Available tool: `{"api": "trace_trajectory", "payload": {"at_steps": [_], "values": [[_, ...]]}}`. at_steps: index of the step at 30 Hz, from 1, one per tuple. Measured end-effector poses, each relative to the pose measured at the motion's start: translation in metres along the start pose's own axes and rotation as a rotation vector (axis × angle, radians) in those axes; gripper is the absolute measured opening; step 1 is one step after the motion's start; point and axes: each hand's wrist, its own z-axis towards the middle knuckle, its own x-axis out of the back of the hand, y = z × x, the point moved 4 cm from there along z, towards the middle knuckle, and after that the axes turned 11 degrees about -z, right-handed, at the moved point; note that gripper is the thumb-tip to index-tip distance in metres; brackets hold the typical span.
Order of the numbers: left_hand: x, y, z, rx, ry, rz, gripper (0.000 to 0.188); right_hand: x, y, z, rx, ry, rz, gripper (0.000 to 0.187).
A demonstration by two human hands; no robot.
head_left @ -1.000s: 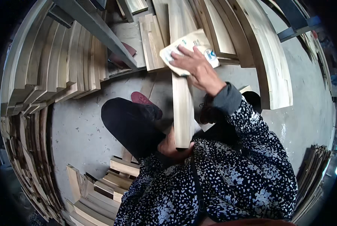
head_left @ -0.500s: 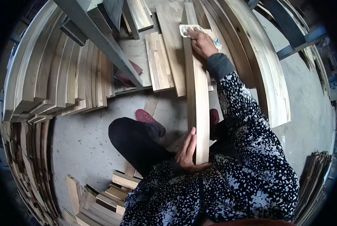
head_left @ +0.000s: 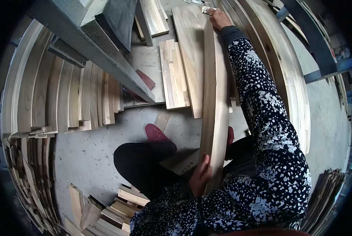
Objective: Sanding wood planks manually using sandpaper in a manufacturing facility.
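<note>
A long squared wooden beam (head_left: 215, 98) runs away from my body, its near end close to my lap. My left hand (head_left: 200, 177) grips that near end, fingers along its left side; the thumb is hidden. Up at the far end, my right hand (head_left: 220, 19) is closed on a small pale folded sheet (head_left: 208, 10) that looks like sandpaper. Beside the beam on the left lie a wide plank (head_left: 187, 59) and a shorter glued board (head_left: 174, 74).
Upright boards (head_left: 65, 94) stand stacked at left, below a grey metal frame bar (head_left: 117, 63). Long curved planks (head_left: 290, 74) line the right. Wood offcuts (head_left: 113, 208) lie near my left side. A dark red piece (head_left: 146, 80) rests beyond my foot.
My right hand has slid farther away along the beam with the sheet, which now shows less of its face. The left hand still holds the near end, and the view has shifted slightly.
</note>
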Motion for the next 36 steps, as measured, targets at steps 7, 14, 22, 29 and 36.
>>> {"api": "trace_trajectory", "payload": {"at_steps": [7, 14, 22, 29, 36], "values": [[-0.004, 0.041, -0.011, -0.726, -0.581, 0.400, 0.052, -0.006, 0.002, -0.026, 0.138, 0.123, -0.162, 0.030], [0.051, -0.010, 0.082, 0.186, 0.401, -0.151, 0.091, 0.113, -0.103, -0.174, -0.062, 0.018, 0.166, 0.048], [0.043, -0.077, 0.136, 0.345, -0.191, -0.669, 0.074, 0.216, -0.189, -0.303, -0.064, -0.153, 0.359, 0.051], [0.068, -0.058, 0.136, 0.075, 0.105, -0.016, 0.077, 0.222, -0.182, -0.315, -0.185, -0.015, 0.449, 0.044], [0.059, -0.005, 0.076, -0.060, 0.438, 0.436, 0.072, 0.191, -0.147, -0.342, -0.373, 0.104, 0.950, 0.034]]}}
